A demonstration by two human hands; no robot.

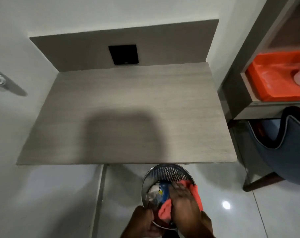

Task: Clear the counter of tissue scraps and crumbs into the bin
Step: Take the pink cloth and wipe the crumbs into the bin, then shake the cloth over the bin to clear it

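At the bottom centre of the frame, the left hand (143, 224) grips the near rim of the perforated metal bin (164, 172), fingers curled around its edge. The right hand (183, 201) presses a coral cloth (164, 211) over the bin's mouth, fingers closed on it. White tissue scraps (154, 189) lie inside. The grey counter (125, 103) fills mid-frame; 1 orange tray (272, 78) sits upper right.

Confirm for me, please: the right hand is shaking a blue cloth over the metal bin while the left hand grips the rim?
Not quite: the head view shows the cloth is coral-orange, not blue. The right hand holds it over the metal bin; the left hand grips the rim.
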